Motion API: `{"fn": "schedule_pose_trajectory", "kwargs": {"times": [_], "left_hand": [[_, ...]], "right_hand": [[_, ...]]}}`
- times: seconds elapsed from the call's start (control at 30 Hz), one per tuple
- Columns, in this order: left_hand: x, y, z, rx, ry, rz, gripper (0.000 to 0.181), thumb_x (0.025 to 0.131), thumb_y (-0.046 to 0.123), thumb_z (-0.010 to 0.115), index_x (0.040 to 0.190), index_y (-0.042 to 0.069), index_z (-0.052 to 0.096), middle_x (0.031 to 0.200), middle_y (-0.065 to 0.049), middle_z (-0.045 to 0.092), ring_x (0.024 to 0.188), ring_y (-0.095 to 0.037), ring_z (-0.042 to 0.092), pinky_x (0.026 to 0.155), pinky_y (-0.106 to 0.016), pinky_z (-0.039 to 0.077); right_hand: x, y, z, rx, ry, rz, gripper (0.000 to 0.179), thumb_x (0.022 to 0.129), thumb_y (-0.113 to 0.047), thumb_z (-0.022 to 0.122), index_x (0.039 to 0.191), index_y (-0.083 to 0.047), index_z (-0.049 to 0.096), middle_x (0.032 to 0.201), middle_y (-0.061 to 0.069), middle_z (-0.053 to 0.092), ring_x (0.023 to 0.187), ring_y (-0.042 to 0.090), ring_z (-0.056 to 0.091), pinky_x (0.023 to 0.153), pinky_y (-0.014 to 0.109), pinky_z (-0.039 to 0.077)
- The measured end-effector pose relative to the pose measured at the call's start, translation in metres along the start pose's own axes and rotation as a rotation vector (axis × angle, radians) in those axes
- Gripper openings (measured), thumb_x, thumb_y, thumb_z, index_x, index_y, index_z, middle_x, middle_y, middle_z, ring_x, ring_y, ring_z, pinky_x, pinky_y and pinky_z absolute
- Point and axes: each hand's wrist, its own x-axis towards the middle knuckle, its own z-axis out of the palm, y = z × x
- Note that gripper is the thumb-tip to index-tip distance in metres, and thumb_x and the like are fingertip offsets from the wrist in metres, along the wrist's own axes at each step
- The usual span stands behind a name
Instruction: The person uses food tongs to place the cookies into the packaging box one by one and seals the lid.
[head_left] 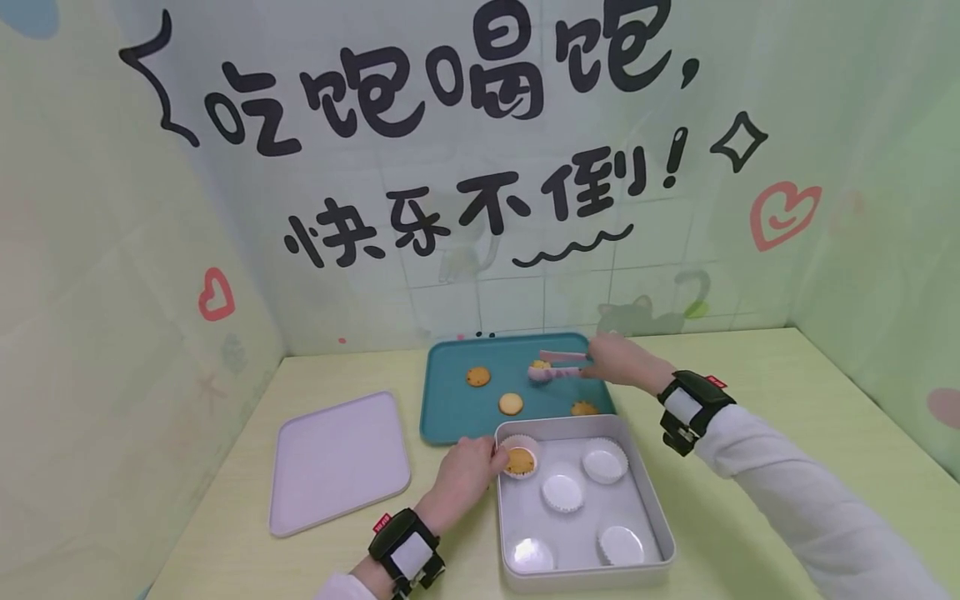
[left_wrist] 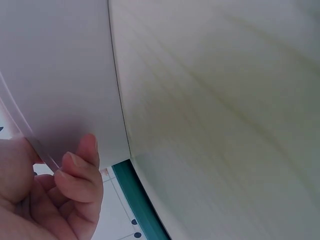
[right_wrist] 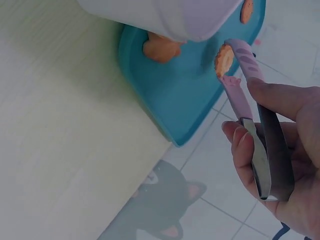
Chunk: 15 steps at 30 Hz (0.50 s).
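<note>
My right hand [head_left: 624, 362] grips small tongs [right_wrist: 274, 155] with metal arms and pink paw-shaped tips. A scalloped cookie [right_wrist: 224, 61] is between those tips, over the teal tray [head_left: 452, 410]. With thumb at the rim and fingers curled against the outer wall, my left hand [head_left: 465, 468] holds the far left corner of a white rectangular box [head_left: 617, 504]. Inside the box stand several white paper baking cups [head_left: 562, 492]. The cup in the far left corner contains an orange-brown cookie [head_left: 519, 461].
On the teal tray lie a browned cookie [head_left: 477, 377], a pale round cookie [head_left: 511, 404] and another cookie [head_left: 584, 408] partly behind the box's far wall. A pale lilac tray [head_left: 341, 462] lies to the left. Behind the table rises a printed wall covering [head_left: 450, 300].
</note>
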Motion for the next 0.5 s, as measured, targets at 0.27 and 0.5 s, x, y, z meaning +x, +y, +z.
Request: {"fn": "schedule_pose_trajectory", "kwargs": {"times": [0.27,0.5], "left_hand": [[-0.001,0.001,0.003,-0.004,-0.014,-0.002,0.032,0.086,0.011,0.05,0.055,0.011,0.04,0.049,0.005,0.028,0.041,-0.006,0.03,0.04,-0.021,0.023],[0.0,0.0,0.002,-0.02,-0.029,-0.015,0.031,0.086,0.014,0.048,0.056,0.011,0.041,0.049,0.005,0.028,0.041,-0.006,0.031,0.04,-0.021,0.023]], "right_hand": [[-0.039,0.001,-0.023,0.03,0.087,-0.054,0.021,0.081,-0.016,0.067,0.065,-0.005,0.058,0.052,-0.005,0.039,0.047,0.009,0.035,0.046,0.025,0.032],[-0.089,-0.005,-0.042,-0.01,0.139,-0.106,0.023,0.079,-0.018,0.069,0.065,-0.011,0.053,0.049,-0.009,0.028,0.044,0.005,0.025,0.044,0.023,0.025]]}}
